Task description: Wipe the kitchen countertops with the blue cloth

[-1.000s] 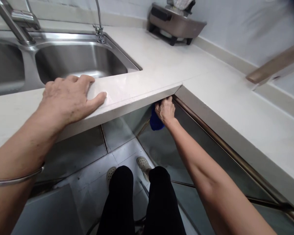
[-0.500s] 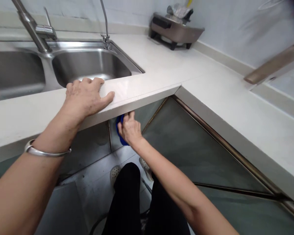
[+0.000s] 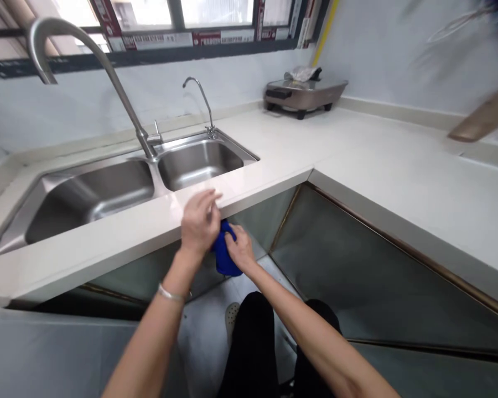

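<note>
In my right hand (image 3: 241,247) is a blue cloth (image 3: 226,255), gripped just below the front edge of the white countertop (image 3: 269,190). My left hand (image 3: 200,220), with a silver bangle on the wrist, is raised at the counter edge beside the cloth. Its fingers are partly curled and slightly blurred, and I see nothing between them. Behind the hands lies a steel double sink (image 3: 199,160) with a tall curved faucet (image 3: 120,83) and a small thin tap (image 3: 205,99).
An electric pan (image 3: 305,97) stands in the back corner. A wooden piece (image 3: 483,116) juts in at the right. Glass-fronted cabinets (image 3: 365,265) run below the counter, and a grey panel (image 3: 66,354) is at the lower left.
The view has tilted up, bringing the window and whole sink in. My left hand has lifted off the countertop and moved right, close to the cloth. More of the blue cloth shows in my right hand.
</note>
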Motion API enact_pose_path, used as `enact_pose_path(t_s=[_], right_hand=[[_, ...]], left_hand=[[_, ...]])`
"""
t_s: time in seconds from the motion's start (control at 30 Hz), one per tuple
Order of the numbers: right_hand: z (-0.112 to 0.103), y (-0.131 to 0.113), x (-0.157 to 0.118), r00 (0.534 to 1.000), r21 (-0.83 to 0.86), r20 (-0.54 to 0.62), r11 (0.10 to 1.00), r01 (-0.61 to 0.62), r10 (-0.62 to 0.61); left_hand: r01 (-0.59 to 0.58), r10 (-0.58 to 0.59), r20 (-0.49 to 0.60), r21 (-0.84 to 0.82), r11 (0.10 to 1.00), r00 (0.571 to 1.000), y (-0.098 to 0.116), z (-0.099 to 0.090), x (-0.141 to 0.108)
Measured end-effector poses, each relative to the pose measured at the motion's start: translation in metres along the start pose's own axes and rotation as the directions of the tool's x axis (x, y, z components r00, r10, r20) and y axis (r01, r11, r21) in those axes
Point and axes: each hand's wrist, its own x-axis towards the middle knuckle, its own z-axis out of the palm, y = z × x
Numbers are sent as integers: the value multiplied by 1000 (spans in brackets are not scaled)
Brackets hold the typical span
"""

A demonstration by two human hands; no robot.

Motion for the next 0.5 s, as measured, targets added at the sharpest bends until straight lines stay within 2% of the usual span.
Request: enact_pose_path(t_s=[0.07, 0.13, 0.2, 0.23, 0.3, 0.37, 0.43, 0.5], right_hand=[[-1, 12, -7, 992, 158, -48, 982, -109, 118], [0, 22, -20, 987, 221, -37, 964, -146, 158], [2, 28, -36, 985, 283, 4, 945, -164, 170], [2, 29, -45, 985, 310, 30, 935, -172, 171], [-1, 29, -59, 982, 353, 81, 916, -188, 170], [-12, 26, -67, 981, 347, 146, 922, -172, 128], [-32, 21, -66, 973, 261, 230, 963, -68, 6], [-65, 17, -58, 933, 120, 320, 984, 135, -167]], left_hand=[[5, -10, -69, -81, 997, 998, 22, 8, -52], [149, -148, 14, -133, 980, 989, 38, 20, -107], [338, -315, 135, -212, 917, 939, 48, 30, -151], [408, -384, 142, -228, 884, 912, 50, 34, -166], [504, -483, 144, -248, 828, 864, 52, 37, -184], [540, -518, 152, -256, 802, 842, 52, 35, -188], [590, -558, 191, -291, 754, 808, 49, 31, -186], [686, -659, 213, -353, 636, 721, 44, 25, -185]])
